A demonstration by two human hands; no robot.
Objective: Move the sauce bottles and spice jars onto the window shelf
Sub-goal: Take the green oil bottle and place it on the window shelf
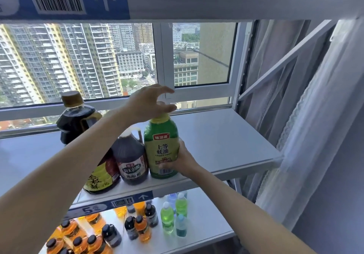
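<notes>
**Third bottle reaches the window shelf**

As we look down past our own forearms, the nearest thing is the lower tier, crowded with small drink bottles (141,227) in orange, green and dark, which look like soft drinks rather than sauces. Above it, on the front edge of the window shelf (226,141), our right hand (182,162) wraps the lower body of the green oyster sauce bottle (161,147), fingers closed around its label. Our left hand (149,103) hovers at its yellow cap, fingers spread and curled, not clearly gripping. The bottle stands upright, base on the shelf, touching the brown vinegar jug (131,160). Beside that stands a yellow-labelled soy bottle (101,176); further back, a large dark bottle (75,119) sits by the window. We judge four bottles placed; no spice jars show here yet.
</notes>
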